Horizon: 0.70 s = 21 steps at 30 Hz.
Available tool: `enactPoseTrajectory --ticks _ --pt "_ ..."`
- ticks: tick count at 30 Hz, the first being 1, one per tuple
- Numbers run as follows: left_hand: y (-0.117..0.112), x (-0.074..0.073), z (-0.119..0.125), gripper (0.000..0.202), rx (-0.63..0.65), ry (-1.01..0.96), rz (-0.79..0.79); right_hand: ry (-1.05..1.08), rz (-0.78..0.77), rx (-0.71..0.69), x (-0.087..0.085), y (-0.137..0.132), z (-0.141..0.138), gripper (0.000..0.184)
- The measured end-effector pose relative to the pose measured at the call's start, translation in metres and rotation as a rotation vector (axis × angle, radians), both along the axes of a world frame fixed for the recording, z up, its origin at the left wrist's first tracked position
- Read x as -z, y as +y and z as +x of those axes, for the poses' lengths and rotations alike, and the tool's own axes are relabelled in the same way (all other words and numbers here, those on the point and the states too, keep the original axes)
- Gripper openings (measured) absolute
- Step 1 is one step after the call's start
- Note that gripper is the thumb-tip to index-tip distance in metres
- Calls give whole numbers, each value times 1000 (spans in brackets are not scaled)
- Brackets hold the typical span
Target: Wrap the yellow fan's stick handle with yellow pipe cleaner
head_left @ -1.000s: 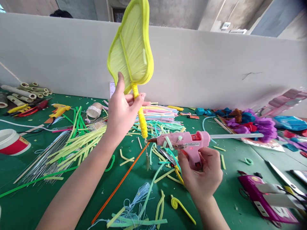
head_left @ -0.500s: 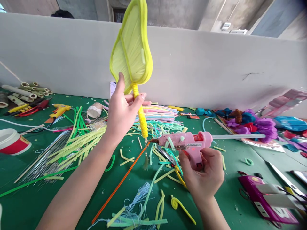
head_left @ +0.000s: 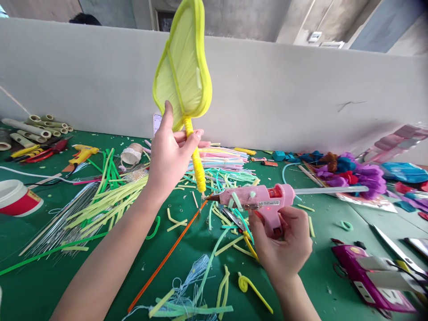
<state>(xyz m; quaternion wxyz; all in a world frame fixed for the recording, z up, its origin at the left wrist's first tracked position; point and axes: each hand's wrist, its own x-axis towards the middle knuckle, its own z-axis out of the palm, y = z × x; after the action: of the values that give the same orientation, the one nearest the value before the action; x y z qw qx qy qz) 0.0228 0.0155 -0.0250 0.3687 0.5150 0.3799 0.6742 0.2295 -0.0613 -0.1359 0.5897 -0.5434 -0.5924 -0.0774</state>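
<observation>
A yellow leaf-shaped fan stands upright in my left hand, whose fingers wrap round its yellow-wound handle. My right hand grips a pink hot glue gun by its handle, with a finger at the red trigger. A long translucent glue stick sticks out of the gun's back. The gun's nozzle touches or nearly touches the lower tip of the fan's handle; which of these I cannot tell. An orange stick lies on the table below the nozzle.
Pale yellow chenille stems and metal wires lie at left, near a paper cup and a yellow glue gun. Light blue tassels lie in front. At right are a purple power strip, scissors and purple flowers.
The glue gun has shifted very slightly left at the handle's tip. The small dangling tassel-like bit below the tip has swung and shows less. My left hand stays nearly still.
</observation>
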Motion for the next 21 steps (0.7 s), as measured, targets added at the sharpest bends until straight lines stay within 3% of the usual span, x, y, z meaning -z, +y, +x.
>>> enactPoseTrajectory --ticks 5,8,12,18,21 --pt "1 -2 1 77 52 -84 -25 68 -34 34 -2 2 -1 32" --pt "3 -4 -2 54 151 -155 -70 139 -91 70 -5 5 -1 36" --pt "5 -8 -8 14 321 -268 -150 257 -291 52 -7 14 7 40" --pt "2 -13 -14 24 560 -500 -238 421 -386 114 -2 30 40 45" --pt "0 -16 -16 22 630 -657 -285 327 -529 270 2 38 60 48"
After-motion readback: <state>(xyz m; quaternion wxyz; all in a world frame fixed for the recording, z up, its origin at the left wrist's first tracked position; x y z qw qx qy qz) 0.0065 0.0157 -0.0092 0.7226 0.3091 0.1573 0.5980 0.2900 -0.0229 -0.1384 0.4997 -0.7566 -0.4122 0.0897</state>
